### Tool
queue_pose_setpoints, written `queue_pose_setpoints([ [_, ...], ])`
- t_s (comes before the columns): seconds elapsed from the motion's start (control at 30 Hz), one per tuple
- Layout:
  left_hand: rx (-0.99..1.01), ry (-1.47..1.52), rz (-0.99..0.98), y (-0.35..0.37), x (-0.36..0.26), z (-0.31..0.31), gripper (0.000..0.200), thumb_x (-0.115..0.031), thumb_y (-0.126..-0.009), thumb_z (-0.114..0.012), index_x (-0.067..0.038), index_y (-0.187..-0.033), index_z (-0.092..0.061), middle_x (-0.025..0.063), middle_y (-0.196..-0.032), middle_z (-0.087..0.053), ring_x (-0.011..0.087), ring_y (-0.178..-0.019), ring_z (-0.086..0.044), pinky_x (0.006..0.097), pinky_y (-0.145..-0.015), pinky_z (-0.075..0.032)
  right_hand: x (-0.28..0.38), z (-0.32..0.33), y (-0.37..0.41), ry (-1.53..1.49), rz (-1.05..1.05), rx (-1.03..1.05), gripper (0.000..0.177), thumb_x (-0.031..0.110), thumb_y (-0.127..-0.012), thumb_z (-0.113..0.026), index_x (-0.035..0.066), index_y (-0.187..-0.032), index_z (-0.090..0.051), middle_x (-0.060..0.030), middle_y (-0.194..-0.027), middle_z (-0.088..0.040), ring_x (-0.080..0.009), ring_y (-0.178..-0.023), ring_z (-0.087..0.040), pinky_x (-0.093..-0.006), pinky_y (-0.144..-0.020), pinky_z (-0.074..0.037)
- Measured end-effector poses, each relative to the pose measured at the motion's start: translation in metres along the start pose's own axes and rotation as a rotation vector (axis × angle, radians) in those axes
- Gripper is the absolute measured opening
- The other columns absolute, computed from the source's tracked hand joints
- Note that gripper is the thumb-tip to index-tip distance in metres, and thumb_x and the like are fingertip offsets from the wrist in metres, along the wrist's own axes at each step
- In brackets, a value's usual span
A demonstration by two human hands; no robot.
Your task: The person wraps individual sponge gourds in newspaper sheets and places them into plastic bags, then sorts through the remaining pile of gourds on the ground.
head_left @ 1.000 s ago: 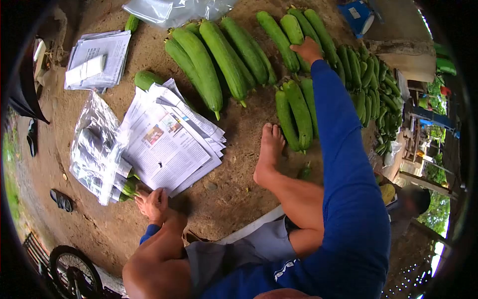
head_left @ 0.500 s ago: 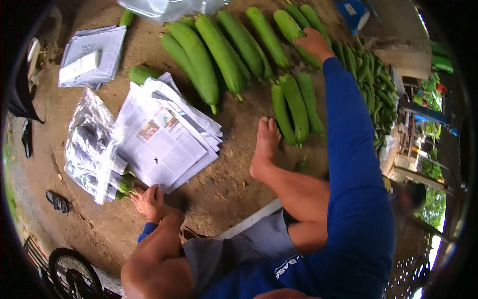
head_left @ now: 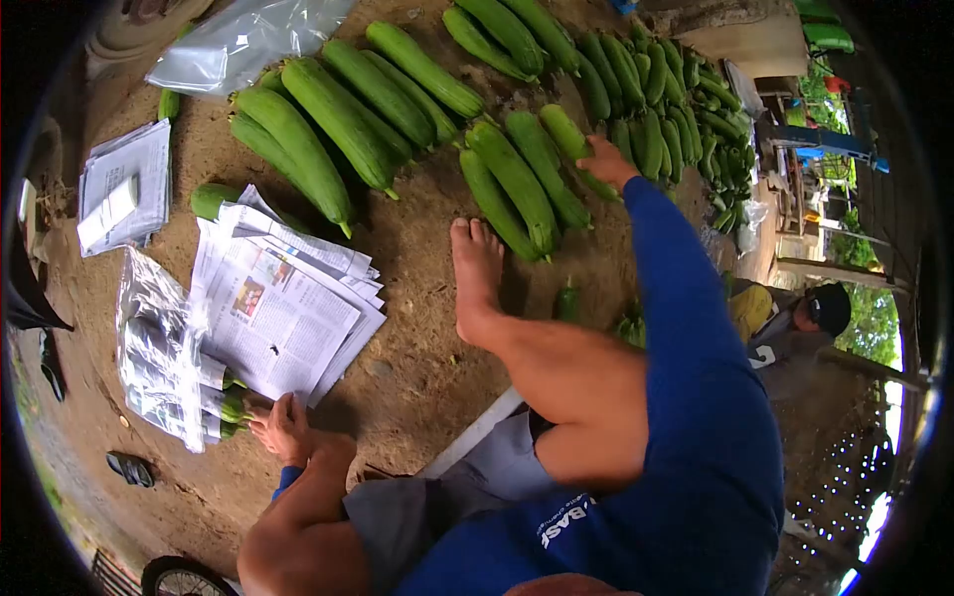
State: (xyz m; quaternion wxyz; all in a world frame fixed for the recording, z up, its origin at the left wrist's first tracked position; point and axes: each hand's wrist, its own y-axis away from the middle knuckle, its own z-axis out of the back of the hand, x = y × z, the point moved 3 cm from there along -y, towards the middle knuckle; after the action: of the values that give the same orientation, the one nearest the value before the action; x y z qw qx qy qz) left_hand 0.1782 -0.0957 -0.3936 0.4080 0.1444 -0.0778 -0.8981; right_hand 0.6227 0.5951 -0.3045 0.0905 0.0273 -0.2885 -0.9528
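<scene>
My right hand has its fingers round the lower part of a long green gourd, which lies slanted beside three more gourds on the ground. Down at the left, my left hand is curled at the stem ends of green gourds that stick out of a clear plastic bag. Its fingertips are partly hidden there. Newspaper wraps part of the bagged gourds. A fanned stack of newspaper sheets lies right beside the bag.
Large gourds lie in a row beyond the newspaper. Behind my right hand is a big pile of smaller gourds. Folded newspapers and a plastic sheet lie at upper left. A person in a dark cap is at right.
My right hand has brought a gourd from the upper row nearer, beside the lower group. The view has shifted, and the other person shows more clearly. My left hand remains at the bag's mouth.
</scene>
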Motion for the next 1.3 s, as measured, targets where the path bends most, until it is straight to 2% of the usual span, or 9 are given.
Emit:
queue_pose_setpoints([
  [0.1, 0.145, 0.327, 0.060, -0.005, -0.003, 0.004, 0.026, -0.039, -0.090, -0.067, -0.023, -0.108, -0.075, 0.0154, -0.107, -0.072, 0.0511, -0.111, -0.052, 0.0621, -0.109, -0.030, -0.005, -0.020, -0.013, -0.072, -0.031, 0.008, 0.082, 0.032, -0.094, -0.070, 0.001, -0.156, -0.027, -0.0210, -0.162, -0.026, -0.0371, -0.148, -0.030, -0.0439, -0.120, -0.032],
  [0.3, 0.078, 0.131, 0.053, -0.004, 0.002, -0.005, 0.025, -0.041, -0.089, -0.067, -0.026, -0.107, -0.075, 0.0149, -0.112, -0.069, 0.0540, -0.114, -0.049, 0.0618, -0.108, -0.032, 0.007, -0.034, -0.013, -0.084, -0.024, -0.080, 0.079, 0.033, -0.095, -0.068, -0.005, -0.153, -0.030, -0.0271, -0.156, -0.036, -0.0404, -0.145, -0.034, -0.0446, -0.117, -0.033],
  [0.4, 0.051, 0.021, 0.072, -0.005, -0.005, -0.003, 0.024, -0.041, -0.087, -0.069, -0.030, -0.107, -0.075, 0.0238, -0.123, -0.061, 0.0555, -0.115, -0.047, 0.0626, -0.108, -0.033, 0.023, -0.017, -0.023, 0.322, 0.073, -0.090, 0.076, 0.033, -0.094, -0.067, -0.005, -0.151, -0.033, -0.0277, -0.153, -0.040, -0.0396, -0.143, -0.038, -0.0457, -0.116, -0.035],
  [0.47, 0.030, 0.008, 0.077, -0.003, -0.007, 0.000, 0.025, -0.042, -0.086, -0.069, -0.031, -0.107, -0.075, 0.0275, -0.127, -0.057, 0.0558, -0.116, -0.046, 0.0629, -0.109, -0.032, 0.037, 0.003, -0.051, 0.210, 0.196, -0.273, 0.072, 0.033, -0.095, -0.065, -0.004, -0.150, -0.036, -0.0266, -0.148, -0.047, -0.0392, -0.136, -0.047, -0.0476, -0.112, -0.040],
  [0.6, 0.106, 0.075, 0.078, -0.003, -0.007, 0.005, 0.030, -0.048, -0.086, -0.068, -0.032, -0.109, -0.075, 0.0309, -0.131, -0.053, 0.0579, -0.120, -0.043, 0.0635, -0.111, -0.029, 0.189, 0.080, 0.000, 0.024, 0.409, -0.208, 0.076, 0.044, -0.095, -0.064, -0.004, -0.149, -0.039, -0.0242, -0.141, -0.055, -0.0368, -0.126, -0.057, -0.0462, -0.104, -0.047],
  [0.83, 0.177, 0.159, 0.128, -0.001, 0.007, 0.000, 0.040, -0.058, -0.089, -0.062, -0.029, -0.114, -0.074, 0.0316, -0.133, -0.054, 0.0640, -0.132, -0.032, 0.0655, -0.116, -0.021, 0.316, 0.018, -0.049, 0.058, 0.398, -0.131, 0.079, 0.049, -0.099, -0.057, -0.001, -0.154, -0.030, -0.0237, -0.155, -0.038, -0.0406, -0.141, -0.040, -0.0502, -0.115, -0.038],
  [1.03, 0.121, 0.133, 0.096, -0.003, -0.008, 0.017, 0.038, -0.055, -0.089, -0.063, -0.027, -0.110, -0.075, 0.0253, -0.131, -0.058, 0.0605, -0.129, -0.035, 0.0659, -0.114, -0.022, 0.312, 0.013, -0.058, 0.032, 0.280, -0.108, 0.072, 0.039, -0.102, -0.055, 0.001, -0.156, -0.026, -0.0228, -0.157, -0.035, -0.0410, -0.143, -0.037, -0.0541, -0.114, -0.038],
  [1.13, 0.150, 0.185, 0.077, -0.006, -0.015, 0.029, 0.037, -0.054, -0.089, -0.063, -0.026, -0.109, -0.076, 0.0217, -0.126, -0.063, 0.0591, -0.126, -0.038, 0.0666, -0.114, -0.022, 0.303, -0.002, -0.064, 0.049, 0.371, -0.587, 0.050, 0.035, -0.095, -0.063, 0.003, -0.134, -0.058, -0.0253, -0.128, -0.063, -0.0421, -0.119, -0.061, -0.0535, -0.099, -0.049],
  [1.3, 0.090, 0.189, 0.076, -0.005, -0.013, 0.028, 0.035, -0.051, -0.089, -0.064, -0.024, -0.108, -0.076, 0.0169, -0.114, -0.069, 0.0574, -0.124, -0.041, 0.0661, -0.114, -0.022, 0.325, 0.008, -0.020, 0.354, 0.489, -0.219, 0.042, 0.038, -0.102, -0.055, -0.001, -0.113, -0.066, -0.0205, -0.108, -0.068, -0.0397, -0.092, -0.067, -0.0547, -0.082, -0.054],
])
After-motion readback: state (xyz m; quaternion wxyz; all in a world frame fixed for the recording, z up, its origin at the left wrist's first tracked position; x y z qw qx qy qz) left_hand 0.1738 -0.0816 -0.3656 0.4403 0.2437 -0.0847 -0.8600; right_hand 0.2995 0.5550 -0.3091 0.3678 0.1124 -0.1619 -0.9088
